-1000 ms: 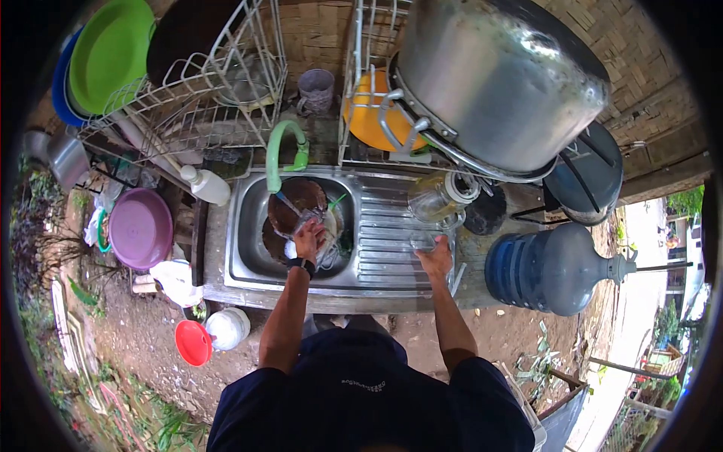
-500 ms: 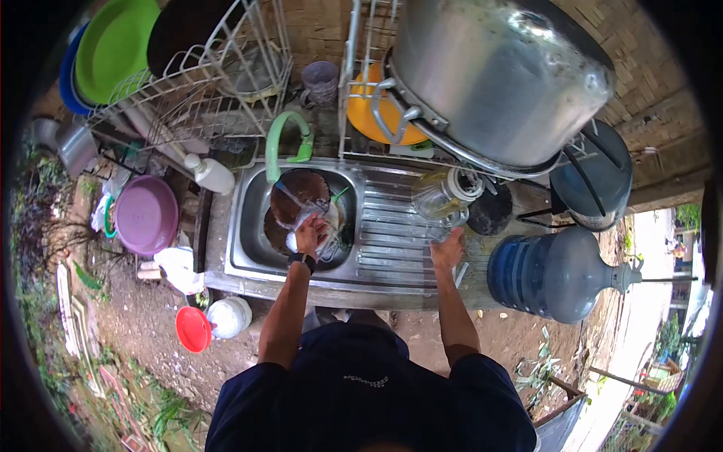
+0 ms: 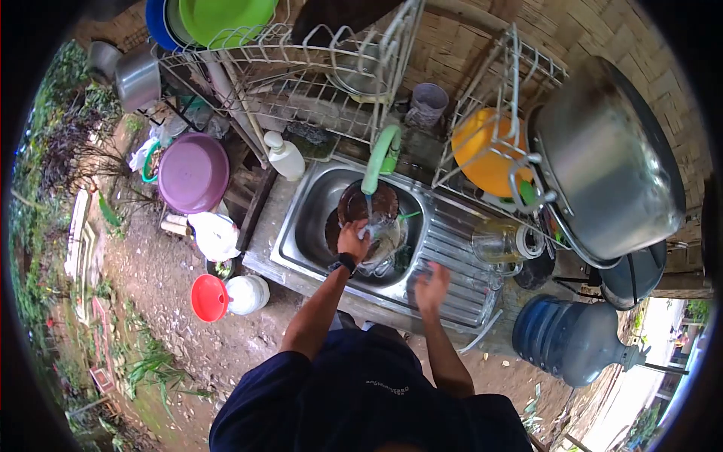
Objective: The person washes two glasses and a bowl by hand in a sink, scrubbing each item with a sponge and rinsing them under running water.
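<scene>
My left hand [image 3: 352, 241], with a dark watch on the wrist, is over the metal sink [image 3: 301, 226] beside the running water. Its fingers are curled round something pale that I cannot make out. Brown round cookware [image 3: 376, 197] and other wet dishes lie below it, partly covered by the hand and splashing water. The green tap [image 3: 382, 151] pours into the basin. My right hand [image 3: 431, 288], slightly blurred, hovers over the ribbed drainboard [image 3: 463, 290] with its fingers apart and nothing in them. A drinking glass [image 3: 494, 279] stands to its right, near a big glass jar [image 3: 498, 239].
A large metal pot [image 3: 610, 166] rests on the rack at the right, near an orange plate [image 3: 486, 151]. A blue water jug [image 3: 565, 339] lies at the counter's right end. On the left are a white bottle [image 3: 285, 157], a purple basin [image 3: 193, 173] and a red bowl [image 3: 208, 297].
My right hand has left the drinking glass at the drainboard's right end and moved left toward the sink. My left hand stays by the water. The view has turned and shifted.
</scene>
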Motion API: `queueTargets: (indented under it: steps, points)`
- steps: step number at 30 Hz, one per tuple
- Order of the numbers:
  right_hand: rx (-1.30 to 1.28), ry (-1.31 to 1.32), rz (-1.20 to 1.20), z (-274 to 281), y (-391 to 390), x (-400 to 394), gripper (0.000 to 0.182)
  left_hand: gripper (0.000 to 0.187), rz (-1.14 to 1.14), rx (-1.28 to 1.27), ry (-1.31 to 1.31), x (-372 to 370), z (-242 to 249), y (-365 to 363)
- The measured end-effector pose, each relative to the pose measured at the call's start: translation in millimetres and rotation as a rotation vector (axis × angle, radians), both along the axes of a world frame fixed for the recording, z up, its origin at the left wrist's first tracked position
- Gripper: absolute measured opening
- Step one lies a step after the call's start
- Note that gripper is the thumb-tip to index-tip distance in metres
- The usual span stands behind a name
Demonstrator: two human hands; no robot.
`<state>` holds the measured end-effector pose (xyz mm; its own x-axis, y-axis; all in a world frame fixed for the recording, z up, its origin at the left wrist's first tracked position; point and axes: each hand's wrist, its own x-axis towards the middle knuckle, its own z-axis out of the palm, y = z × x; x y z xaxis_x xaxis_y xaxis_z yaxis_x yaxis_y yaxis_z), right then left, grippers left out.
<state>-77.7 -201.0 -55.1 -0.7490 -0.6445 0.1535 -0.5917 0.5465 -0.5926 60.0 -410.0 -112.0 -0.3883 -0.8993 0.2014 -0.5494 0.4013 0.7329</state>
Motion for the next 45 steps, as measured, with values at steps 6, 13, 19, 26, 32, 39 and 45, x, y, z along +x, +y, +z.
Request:
queueTargets:
  steps: [6, 13, 19, 26, 32, 39, 45]
  points:
    - [0.376, 0.159, 0.256, -34, -78, 13, 0.051, 0.034, 0.093, 0.769, 0.713, -36, -15, -69]
    - [0.773, 0.227, 0.270, -65, -93, 16, 0.038, 0.042, -0.007, 1.256, 0.924, -80, 41, -141]
    - [0.685, 0.233, 0.246, -82, -70, 13, 0.032, 0.041, -0.364, 0.777, 0.767, -72, 35, -130]
    - [-0.153, -0.975, -0.230, -60, -59, -8, 0.019, 0.050, -0.271, 0.255, -0.045, 5, -35, -36]
    - [-0.547, -1.239, -0.280, -46, -98, 20, 0.024, 0.061, -0.229, 0.303, -0.301, 4, -17, -22]
    - [-0.543, -0.853, -0.070, -13, -132, 61, 0.023, 0.054, -0.156, 0.942, 0.168, 15, -15, -33]
    - [-0.321, -0.072, 0.163, 44, -175, 92, 0.030, 0.045, -0.058, 1.374, 0.840, 20, 56, -7]
